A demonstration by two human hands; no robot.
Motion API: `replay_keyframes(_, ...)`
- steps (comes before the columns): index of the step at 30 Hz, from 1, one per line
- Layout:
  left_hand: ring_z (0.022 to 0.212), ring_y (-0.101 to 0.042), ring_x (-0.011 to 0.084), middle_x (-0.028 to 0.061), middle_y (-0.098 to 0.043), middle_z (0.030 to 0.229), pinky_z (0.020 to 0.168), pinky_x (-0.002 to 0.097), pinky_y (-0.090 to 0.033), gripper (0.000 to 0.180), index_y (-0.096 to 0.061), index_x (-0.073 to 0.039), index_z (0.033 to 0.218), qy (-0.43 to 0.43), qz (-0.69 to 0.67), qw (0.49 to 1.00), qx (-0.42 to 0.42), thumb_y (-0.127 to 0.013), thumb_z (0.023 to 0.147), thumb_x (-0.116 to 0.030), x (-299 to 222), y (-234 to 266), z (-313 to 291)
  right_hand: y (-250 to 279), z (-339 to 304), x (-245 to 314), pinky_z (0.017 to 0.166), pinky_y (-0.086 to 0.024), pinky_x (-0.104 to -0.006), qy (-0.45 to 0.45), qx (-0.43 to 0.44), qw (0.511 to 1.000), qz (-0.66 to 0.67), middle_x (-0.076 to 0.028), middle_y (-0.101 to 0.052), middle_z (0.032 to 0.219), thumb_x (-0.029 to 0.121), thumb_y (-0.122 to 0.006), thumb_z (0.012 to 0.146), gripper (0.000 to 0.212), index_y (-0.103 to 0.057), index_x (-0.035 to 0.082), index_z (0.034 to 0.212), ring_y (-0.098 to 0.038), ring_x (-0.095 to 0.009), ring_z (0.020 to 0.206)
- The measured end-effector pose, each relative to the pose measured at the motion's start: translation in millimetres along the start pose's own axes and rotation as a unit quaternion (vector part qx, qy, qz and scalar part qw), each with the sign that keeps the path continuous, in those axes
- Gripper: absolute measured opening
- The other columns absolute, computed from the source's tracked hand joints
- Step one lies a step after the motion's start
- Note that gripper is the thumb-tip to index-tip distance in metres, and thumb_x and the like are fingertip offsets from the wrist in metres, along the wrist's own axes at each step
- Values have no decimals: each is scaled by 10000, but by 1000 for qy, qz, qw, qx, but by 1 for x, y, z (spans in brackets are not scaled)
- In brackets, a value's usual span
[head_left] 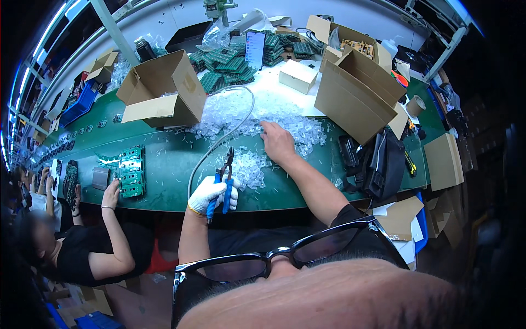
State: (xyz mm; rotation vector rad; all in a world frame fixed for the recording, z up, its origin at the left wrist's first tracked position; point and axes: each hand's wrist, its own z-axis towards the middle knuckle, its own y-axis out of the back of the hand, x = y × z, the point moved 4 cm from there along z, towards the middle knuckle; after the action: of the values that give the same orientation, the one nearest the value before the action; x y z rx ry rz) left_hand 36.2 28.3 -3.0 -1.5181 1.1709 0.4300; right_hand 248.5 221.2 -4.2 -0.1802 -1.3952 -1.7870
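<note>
My left hand [215,195], in a white knit glove, is closed around blue-handled pliers [228,189]. The dark jaws [229,157] point up and away from me, and the handles stand apart. My right hand [278,143] is bare and reaches to the near edge of a wide heap of small clear plastic pieces [235,112]. Its fingers are bent together at the heap; whatever is between the fingertips is too small to make out. Between my hands lies a smaller pile of clear plastic pieces [249,171] on the green tabletop [170,189].
Cardboard boxes [189,90] [356,96] flank the heap. Behind it are stacked green circuit boards [224,63], a phone [255,49] and a white box [297,77]. A grey cable [205,159] arcs past my left hand. A black bag [378,164] lies right; a co-worker's hand [111,193] touches boards left.
</note>
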Motion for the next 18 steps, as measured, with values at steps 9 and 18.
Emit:
replay_keyframes(9,789,-731,238,137,-734,936,753,404,-636,625,-663,84,1252,21,30,999,-11,-844,893,-393,-1,-6,1,-4,-8,2,837,-607,-360,-127,127,863,473,-85,-679,1026,58,-697,1015,176,-698,24,1188,-728,-205,928)
replay_keyframes(18,803,-739,234,130,-741,939,756,396,-640,593,-671,66,1265,40,26,999,6,-843,910,-376,-2,-11,6,-13,-34,29,860,-629,-328,-239,208,632,707,-58,-714,1028,72,-762,1000,165,-673,28,1131,-738,-191,951)
